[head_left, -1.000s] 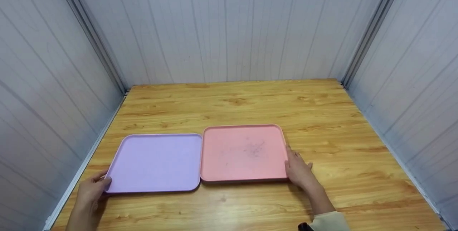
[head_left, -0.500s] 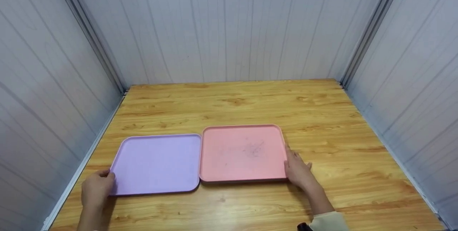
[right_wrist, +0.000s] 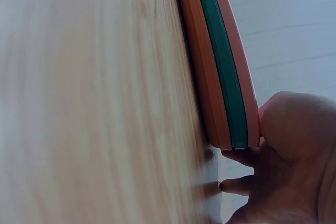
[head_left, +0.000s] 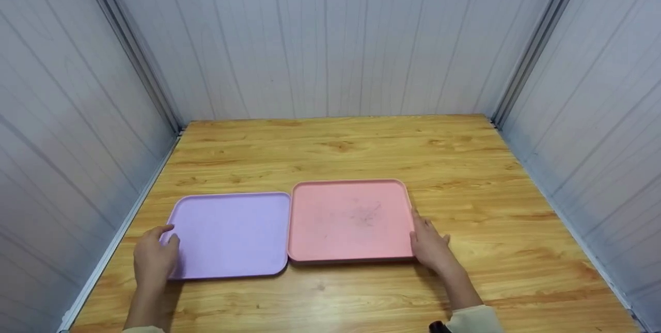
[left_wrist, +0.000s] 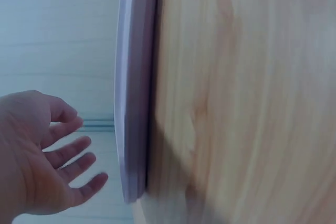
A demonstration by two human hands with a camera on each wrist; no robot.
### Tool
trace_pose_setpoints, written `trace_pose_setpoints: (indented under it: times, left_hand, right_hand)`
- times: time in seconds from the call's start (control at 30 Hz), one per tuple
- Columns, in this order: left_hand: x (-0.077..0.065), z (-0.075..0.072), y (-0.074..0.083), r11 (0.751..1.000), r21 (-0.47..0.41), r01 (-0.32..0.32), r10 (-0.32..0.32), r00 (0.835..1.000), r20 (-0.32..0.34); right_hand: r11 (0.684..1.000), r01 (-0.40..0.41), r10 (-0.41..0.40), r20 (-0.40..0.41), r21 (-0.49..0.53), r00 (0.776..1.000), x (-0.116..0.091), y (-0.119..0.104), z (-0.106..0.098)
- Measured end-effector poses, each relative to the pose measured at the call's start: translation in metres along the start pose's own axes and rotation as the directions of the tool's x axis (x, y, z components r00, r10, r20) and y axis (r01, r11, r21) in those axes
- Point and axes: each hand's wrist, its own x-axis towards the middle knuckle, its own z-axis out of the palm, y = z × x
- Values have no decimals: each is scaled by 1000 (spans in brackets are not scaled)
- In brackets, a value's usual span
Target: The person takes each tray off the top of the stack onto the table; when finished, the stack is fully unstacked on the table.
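A purple tray [head_left: 232, 235] lies at the left. My left hand [head_left: 155, 255] hovers at its left edge with loosely bent fingers spread. In the left wrist view, that hand [left_wrist: 47, 156] shows a gap between its fingertips and the tray's rim [left_wrist: 131, 87]. Beside the purple tray is a pink tray [head_left: 346, 240], dark scuffs on its surface. Under its rim [right_wrist: 239, 51], a green edge [right_wrist: 223, 72] and an orange one [right_wrist: 205, 72] show in the right wrist view. My right hand [head_left: 431, 245] touches the right side of this stack, thumb at the pink rim, fingers extended.
A wood-grain table [head_left: 341, 152] carries both trays. Pale panel walls [head_left: 330, 38] enclose it at the back and on both sides. The trays stand side by side, their neighbouring edges meeting near the table's middle.
My left hand has let go of the purple tray's left edge and moved to the right and a little away from me, fingers loosened. The right hand and pink tray have stayed in place.
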Motion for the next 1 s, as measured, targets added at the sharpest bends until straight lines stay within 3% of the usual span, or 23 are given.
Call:
trace_pose_setpoints:
  times: [0.2,0.37,1.0]
  left_hand:
    - [-6,14,11,992,-74,-104,106,994,29]
    - [-9,26,17,979,-94,-179,180,984,5]
    - [-14,69,42,962,-177,-210,238,959,155]
  right_hand:
    - [1000,-7,7,6,11,1000,2,0,0]
    - [1000,-8,8,14,15,1000,2,-1,0]
    - [1000,-4,4,3,1,1000,-1,0,-1]
